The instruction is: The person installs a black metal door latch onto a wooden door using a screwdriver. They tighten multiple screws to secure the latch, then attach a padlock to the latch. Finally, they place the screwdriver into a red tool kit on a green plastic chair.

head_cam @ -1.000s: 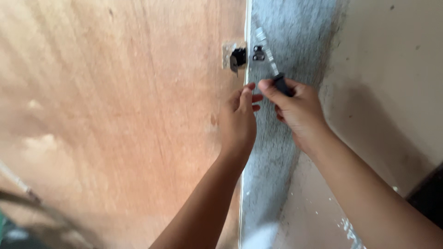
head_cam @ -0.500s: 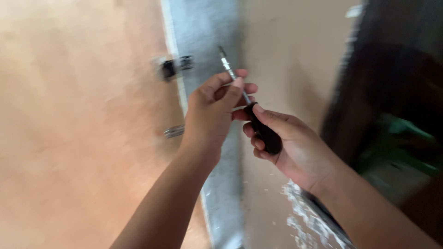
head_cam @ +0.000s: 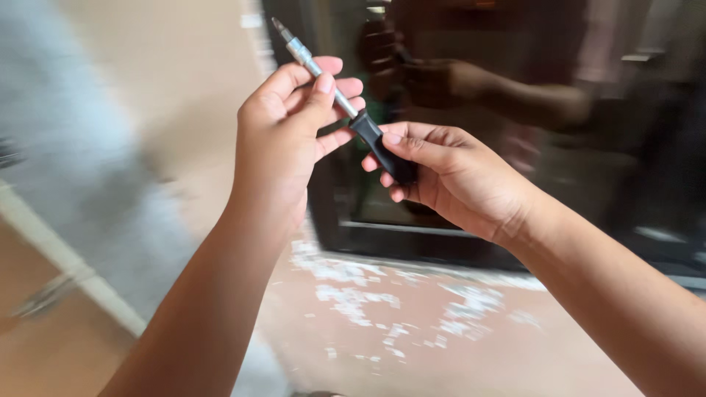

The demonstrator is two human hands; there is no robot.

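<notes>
A slim screwdriver with a black moulded handle and a bright round metal shaft (head_cam: 346, 106) is held up between both hands in the upper middle of the view, tilted so the tip points up and to the far left and the handle runs down to the right. The handle is wrapped by the right hand (head_cam: 448, 176): thumb laid along the top of the black grip, the other fingers curled closed underneath, so only the upper part of the handle is seen. The shaft is pinched by the left hand (head_cam: 283, 140), thumb and forefinger closed on the metal just above the handle, remaining fingers loosely bent behind it, their tips almost touching the collar where shaft meets grip. The stepped silver bit end (head_cam: 290, 43) is left sticking out beyond the left-hand fingers, bare and untouched. The handle looks smooth and matte, slightly flared at the collar; the shaft is glossy and cylindrical with a thicker sleeve near the tip. Behind the hands a dark, shiny glass panel in a dark frame (head_cam: 559, 132) is seen on the right, with a faint reflection of the arms in it. Below, a dull pinkish floor with patchy white flecks (head_cam: 412, 316) is spread out. On the left a blurred pale grey wall strip (head_cam: 81, 184) is seen; detail there cannot be made out.
</notes>
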